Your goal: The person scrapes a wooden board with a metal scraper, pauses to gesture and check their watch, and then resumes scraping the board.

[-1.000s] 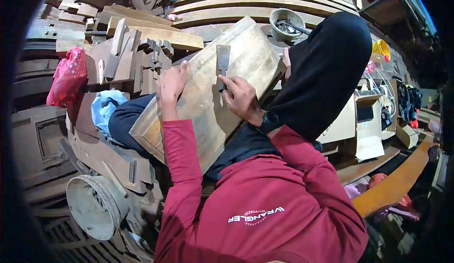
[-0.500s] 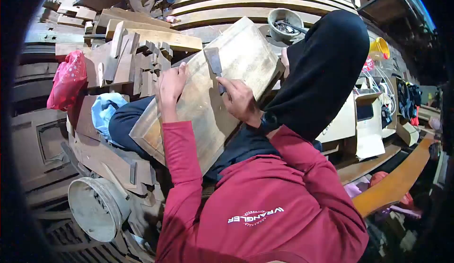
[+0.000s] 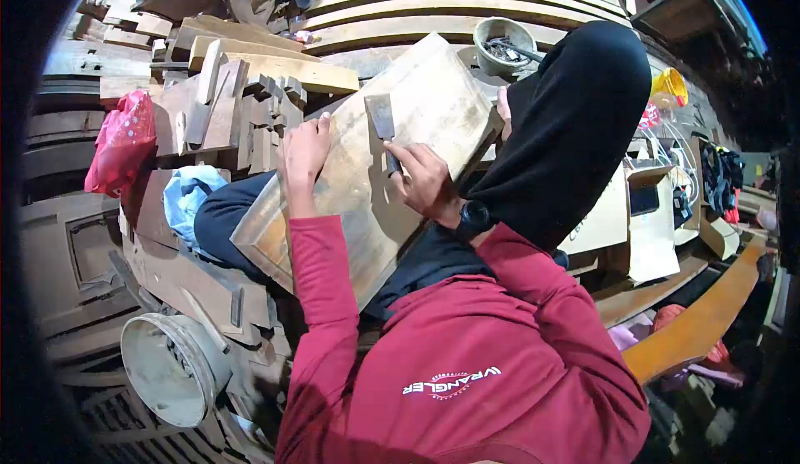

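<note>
A wooden panel (image 3: 433, 76) with a pale, stained surface and a framed edge lies slanted across my lap. My right hand (image 3: 423, 179) grips the dark handle of a putty knife (image 3: 380, 117). Its flat metal blade points away from me over the middle of the panel, casting a shadow on the wood. Along the panel's left edge rests my left hand (image 3: 307, 151), fingers stretched out and holding nothing.
Stacked wood offcuts (image 3: 225, 105) lie to the left, near a pink bag (image 3: 122, 143) and a light-blue cloth (image 3: 187, 201). A white bucket (image 3: 167, 372) stands at lower left. Beyond the panel is a small tub (image 3: 502, 65) holding small dark pieces. Cardboard (image 3: 652, 247) lies at right.
The putty knife's blade has come slightly nearer to me and turned, so its face now looks lighter. My left hand stays on the panel's edge.
</note>
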Demonstrator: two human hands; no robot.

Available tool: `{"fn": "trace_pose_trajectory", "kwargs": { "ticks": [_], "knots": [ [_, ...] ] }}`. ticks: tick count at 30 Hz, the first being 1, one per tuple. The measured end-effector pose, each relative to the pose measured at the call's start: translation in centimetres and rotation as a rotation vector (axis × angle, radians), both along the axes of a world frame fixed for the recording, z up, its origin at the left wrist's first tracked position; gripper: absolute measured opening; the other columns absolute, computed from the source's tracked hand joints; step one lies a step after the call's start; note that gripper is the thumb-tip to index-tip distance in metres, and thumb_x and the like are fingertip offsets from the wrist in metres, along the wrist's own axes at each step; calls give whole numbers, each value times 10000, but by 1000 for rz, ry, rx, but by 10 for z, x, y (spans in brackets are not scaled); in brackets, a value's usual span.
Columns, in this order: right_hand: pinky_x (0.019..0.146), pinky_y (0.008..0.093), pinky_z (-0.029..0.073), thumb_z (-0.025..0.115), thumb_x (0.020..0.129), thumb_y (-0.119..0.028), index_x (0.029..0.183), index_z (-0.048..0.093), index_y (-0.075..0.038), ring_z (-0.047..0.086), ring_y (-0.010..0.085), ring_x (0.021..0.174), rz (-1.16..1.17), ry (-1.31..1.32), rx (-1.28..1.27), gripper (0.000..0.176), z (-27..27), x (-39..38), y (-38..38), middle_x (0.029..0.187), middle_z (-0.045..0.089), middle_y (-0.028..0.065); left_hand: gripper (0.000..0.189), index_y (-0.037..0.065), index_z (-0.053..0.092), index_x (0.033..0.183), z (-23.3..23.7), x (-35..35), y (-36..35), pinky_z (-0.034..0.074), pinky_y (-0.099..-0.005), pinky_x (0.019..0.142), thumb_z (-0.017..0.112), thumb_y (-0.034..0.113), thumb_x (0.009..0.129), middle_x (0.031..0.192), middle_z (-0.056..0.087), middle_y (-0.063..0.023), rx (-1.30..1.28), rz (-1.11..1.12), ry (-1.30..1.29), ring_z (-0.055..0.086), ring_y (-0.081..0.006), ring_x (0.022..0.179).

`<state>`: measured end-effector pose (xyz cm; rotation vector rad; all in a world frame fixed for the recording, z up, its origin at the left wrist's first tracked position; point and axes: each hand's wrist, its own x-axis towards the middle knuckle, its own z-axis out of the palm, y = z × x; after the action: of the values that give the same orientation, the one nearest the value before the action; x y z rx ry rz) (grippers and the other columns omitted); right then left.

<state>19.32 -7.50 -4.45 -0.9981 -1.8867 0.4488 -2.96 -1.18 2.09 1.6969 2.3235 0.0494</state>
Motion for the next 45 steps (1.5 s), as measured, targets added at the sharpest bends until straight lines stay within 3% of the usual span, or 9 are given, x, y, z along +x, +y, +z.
{"fn": "trace_pose_trajectory", "kwargs": {
  "ticks": [21,23,27,33,35,37,40,41,45],
  "knots": [
    [737,444,539,684,775,-47,1257,622,-55,642,357,823,73,-24,-111,487,-1,2,0,881,614,156,558,100,753,1136,0,0,-2,513,-561,930,392,520,1071,1104,725,-237,-3,-6,1,671,-458,1070],
    [731,444,540,692,785,-68,1265,621,-58,645,355,818,78,-33,-136,485,2,4,-2,880,620,158,541,101,763,1122,-22,-13,5,522,-559,914,416,512,1066,1083,726,-242,50,-48,-4,678,-462,1046],
    [733,441,542,700,790,-87,1286,618,-61,649,354,821,75,-40,-144,503,1,3,-3,880,625,158,505,107,777,1106,-3,-1,-2,530,-544,901,451,491,1060,1055,724,-250,50,-8,-13,683,-457,1021],
    [735,431,556,682,791,-69,1303,623,-51,656,345,821,86,-45,-82,515,7,3,-2,911,646,156,601,133,782,1116,-7,-5,-1,528,-536,923,373,571,1062,1071,738,-236,-16,-27,44,697,-429,1048],
    [735,434,554,686,787,-59,1309,619,-40,655,351,818,109,-73,-183,526,5,5,-4,913,648,164,616,128,777,1130,-11,-7,2,527,-533,930,373,586,1057,1075,735,-241,-20,6,-7,696,-430,1053],
    [727,434,554,687,786,-58,1310,620,-41,656,346,810,121,-65,-168,528,6,6,-4,901,646,160,616,25,737,1058,-20,-18,7,499,-539,935,422,554,1037,1076,705,-274,-14,-5,-108,653,-487,1067],
    [715,433,552,690,792,-74,1302,621,-35,661,344,805,120,-81,-153,517,8,6,-4,881,635,160,578,-15,703,1081,-31,-35,18,484,-533,966,369,457,1064,1147,673,-301,-54,-152,-276,619,-497,1142],
    [715,433,552,692,793,-80,1295,625,-30,664,344,810,121,-88,-171,509,10,6,-5,881,633,161,510,-1,693,1150,-38,-41,25,486,-529,975,357,373,1062,1190,657,-314,-100,-252,-185,619,-483,1168],
    [710,438,550,697,789,-90,1284,631,-28,659,347,799,129,-114,-157,504,3,7,-4,882,628,162,622,-15,714,1113,-74,-60,43,471,-541,1017,317,459,1042,1186,641,-333,-77,-281,-213,609,-491,1168]
  ]
}}
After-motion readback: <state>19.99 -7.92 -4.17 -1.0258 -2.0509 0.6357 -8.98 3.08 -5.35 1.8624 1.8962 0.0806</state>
